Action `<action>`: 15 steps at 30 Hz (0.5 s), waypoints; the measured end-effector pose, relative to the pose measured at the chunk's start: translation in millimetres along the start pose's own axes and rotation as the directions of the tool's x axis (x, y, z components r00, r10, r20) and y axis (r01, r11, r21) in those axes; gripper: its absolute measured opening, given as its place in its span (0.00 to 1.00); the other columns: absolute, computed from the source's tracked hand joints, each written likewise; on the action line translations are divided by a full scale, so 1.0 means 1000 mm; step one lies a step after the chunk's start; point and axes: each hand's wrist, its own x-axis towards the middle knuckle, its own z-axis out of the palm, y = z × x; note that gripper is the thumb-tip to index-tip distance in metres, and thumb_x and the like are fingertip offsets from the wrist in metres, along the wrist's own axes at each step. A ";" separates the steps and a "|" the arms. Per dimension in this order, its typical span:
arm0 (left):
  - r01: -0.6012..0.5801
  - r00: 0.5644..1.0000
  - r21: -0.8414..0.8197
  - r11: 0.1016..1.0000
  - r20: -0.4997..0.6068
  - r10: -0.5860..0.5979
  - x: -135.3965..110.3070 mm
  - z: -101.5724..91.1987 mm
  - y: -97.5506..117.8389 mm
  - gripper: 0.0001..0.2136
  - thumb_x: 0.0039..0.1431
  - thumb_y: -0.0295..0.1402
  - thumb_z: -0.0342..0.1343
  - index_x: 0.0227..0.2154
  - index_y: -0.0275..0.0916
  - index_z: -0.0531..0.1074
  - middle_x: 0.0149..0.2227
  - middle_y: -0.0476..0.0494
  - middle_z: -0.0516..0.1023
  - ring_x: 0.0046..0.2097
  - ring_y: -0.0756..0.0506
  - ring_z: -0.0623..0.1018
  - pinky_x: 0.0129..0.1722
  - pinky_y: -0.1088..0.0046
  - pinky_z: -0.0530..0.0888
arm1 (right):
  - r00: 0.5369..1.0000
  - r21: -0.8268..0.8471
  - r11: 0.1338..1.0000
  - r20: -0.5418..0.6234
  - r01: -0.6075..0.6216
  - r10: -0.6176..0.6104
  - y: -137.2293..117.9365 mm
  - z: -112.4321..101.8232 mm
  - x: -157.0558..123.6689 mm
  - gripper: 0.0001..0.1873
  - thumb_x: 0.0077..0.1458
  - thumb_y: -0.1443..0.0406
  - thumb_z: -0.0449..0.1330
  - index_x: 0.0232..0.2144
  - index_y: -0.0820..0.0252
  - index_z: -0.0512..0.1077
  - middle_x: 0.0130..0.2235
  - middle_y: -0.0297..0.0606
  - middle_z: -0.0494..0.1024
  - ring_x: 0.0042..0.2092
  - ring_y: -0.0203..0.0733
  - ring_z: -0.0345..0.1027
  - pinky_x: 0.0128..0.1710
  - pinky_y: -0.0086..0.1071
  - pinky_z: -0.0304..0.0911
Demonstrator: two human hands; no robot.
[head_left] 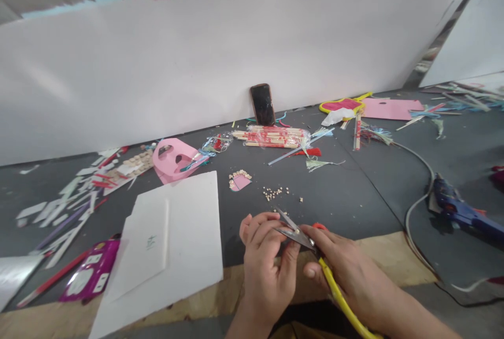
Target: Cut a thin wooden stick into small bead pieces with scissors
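Note:
My right hand (346, 271) is closed round a pair of scissors (303, 236) with orange and yellow handles, its blades apart and pointing up and left. My left hand (265, 255) is curled just left of the blades, fingertips pinched near them; what it holds is too small to make out. Both hands hover over the near edge of the dark grey mat (354, 197), where the wooden board (389, 260) shows beneath. A scatter of small beads (275, 192) lies just beyond the blades.
White paper sheets (173, 239) lie to the left, a magenta pack (92, 271) beside them. A pink cut-out (175, 160), a bundle of sticks (271, 137) and a phone (262, 104) stand farther back. A blue glue gun (459, 208) with its cable lies at right.

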 end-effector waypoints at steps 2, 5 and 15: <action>-0.029 0.999 0.040 0.999 -0.030 0.030 0.000 -0.001 0.000 0.07 0.58 0.23 0.51 0.32 0.41 0.71 0.35 0.46 0.78 0.46 0.42 0.73 0.54 0.52 0.57 | 1.000 -0.021 1.000 0.001 0.021 -0.021 -0.001 -0.001 0.001 0.29 0.60 0.52 0.50 0.54 0.68 0.62 0.43 0.54 0.77 0.42 0.52 0.73 0.40 0.42 0.70; -0.052 0.997 0.062 0.997 -0.050 0.055 0.000 -0.002 0.001 0.09 0.57 0.22 0.50 0.32 0.41 0.72 0.36 0.47 0.79 0.46 0.42 0.73 0.55 0.53 0.56 | 0.998 -0.078 0.995 0.003 0.060 -0.059 -0.001 -0.003 0.002 0.41 0.52 0.45 0.56 0.58 0.70 0.58 0.47 0.57 0.74 0.46 0.57 0.70 0.43 0.48 0.69; -0.001 1.000 -0.077 0.997 0.003 0.001 0.001 -0.002 -0.002 0.07 0.57 0.24 0.51 0.30 0.41 0.73 0.33 0.45 0.79 0.46 0.40 0.74 0.52 0.52 0.64 | 0.999 -0.099 0.994 -0.003 0.052 -0.053 0.000 -0.001 0.002 0.46 0.48 0.41 0.58 0.58 0.69 0.59 0.45 0.56 0.75 0.44 0.58 0.70 0.43 0.50 0.69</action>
